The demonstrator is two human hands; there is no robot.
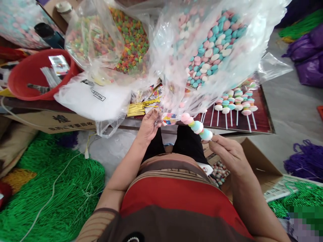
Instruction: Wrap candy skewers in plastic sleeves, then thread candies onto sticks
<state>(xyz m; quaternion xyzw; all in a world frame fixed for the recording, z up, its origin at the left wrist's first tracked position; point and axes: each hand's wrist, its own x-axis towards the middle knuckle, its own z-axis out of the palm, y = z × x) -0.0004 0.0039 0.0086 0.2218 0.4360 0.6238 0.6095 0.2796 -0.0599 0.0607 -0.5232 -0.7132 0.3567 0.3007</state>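
by the table (pixel 263 109) | glossy printed wrapper (pixel 169 119) pinched by left hand (pixel 149 127) | puffy, rounded candy skewer (pixel 197 127) gripped by right hand (pixel 227 150)

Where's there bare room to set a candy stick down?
The table shows a bare strip between the candy sticks lying there and its right edge. The middle is crowded with candy bags, the left with a red bowl.

shirt (pixel 176 193): red, brown, tan (thin dark stripes) | trousers (pixel 188 139): black
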